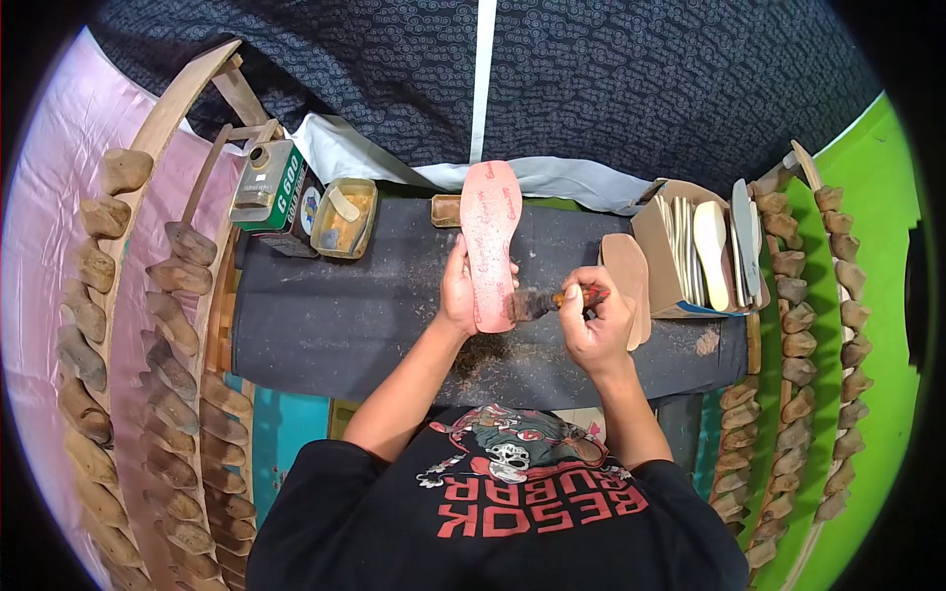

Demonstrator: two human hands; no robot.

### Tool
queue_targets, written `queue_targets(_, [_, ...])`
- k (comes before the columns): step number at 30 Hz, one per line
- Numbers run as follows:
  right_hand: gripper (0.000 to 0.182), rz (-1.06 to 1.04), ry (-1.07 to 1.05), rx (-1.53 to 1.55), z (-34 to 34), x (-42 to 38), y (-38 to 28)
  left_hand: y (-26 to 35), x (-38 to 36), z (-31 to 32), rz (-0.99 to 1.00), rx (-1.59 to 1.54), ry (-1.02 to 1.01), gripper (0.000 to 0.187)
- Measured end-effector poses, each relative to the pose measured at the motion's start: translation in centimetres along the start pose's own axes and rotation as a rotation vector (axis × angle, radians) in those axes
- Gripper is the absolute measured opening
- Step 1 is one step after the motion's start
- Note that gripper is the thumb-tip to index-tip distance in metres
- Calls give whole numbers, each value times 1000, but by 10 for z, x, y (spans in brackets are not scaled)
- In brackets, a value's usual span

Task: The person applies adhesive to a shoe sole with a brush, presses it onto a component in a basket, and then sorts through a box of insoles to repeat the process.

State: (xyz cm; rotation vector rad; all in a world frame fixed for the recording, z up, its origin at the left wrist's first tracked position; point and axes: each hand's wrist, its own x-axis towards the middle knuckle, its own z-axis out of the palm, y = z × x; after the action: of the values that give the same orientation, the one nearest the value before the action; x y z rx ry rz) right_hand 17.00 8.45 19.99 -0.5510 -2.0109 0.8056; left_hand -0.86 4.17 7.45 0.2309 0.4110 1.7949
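Note:
My left hand (457, 292) grips the left edge of a pink shoe sole (490, 231), which stands tilted with its far end pointing away from me. My right hand (597, 325) holds a brush (552, 299) with an orange-red handle; its dark bristles touch the sole's lower right edge. Both hands are above a dark work table (335, 315) dusted with brownish crumbs.
A green G 600 tin (269, 187) and an open yellow glue container (345, 219) stand at the table's back left. A tan insole (628, 281) leans on a cardboard box of insoles (690, 251) at the right. Racks of wooden shoe lasts (158, 374) flank both sides.

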Motion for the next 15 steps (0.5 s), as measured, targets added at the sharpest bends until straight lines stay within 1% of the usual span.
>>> queue_targets(1, [4,6,16,8,2,1,-1,-3,1,1,0,-1,0,61])
queue_targets(3, [4,12,35,14,4,1,-1,-10,5,6,45,-28,63,59])
queue_targets(5, [4,-59,1,6,6,1,1,-8,4,8,40,-37,57,58])
queue_targets(8, [3,-10,37,-10,-3,4,11,-6,2,4,36,-63,49,56])
queue_targets(10, [3,12,71,-14,-10,9,13,-1,1,-7,-40,-87,-158,53])
queue_targets(11, [3,11,71,-14,-10,10,15,-5,2,-9,-39,-87,-159,53])
queue_targets(13, [3,100,78,119,-9,9,19,-8,0,7,48,-102,53,51])
queue_targets(14, [4,86,109,160,0,8,19,-12,0,8,44,-101,51,51])
queue_targets(15, [4,96,62,129,3,8,17,-14,-1,8,27,-82,2,50])
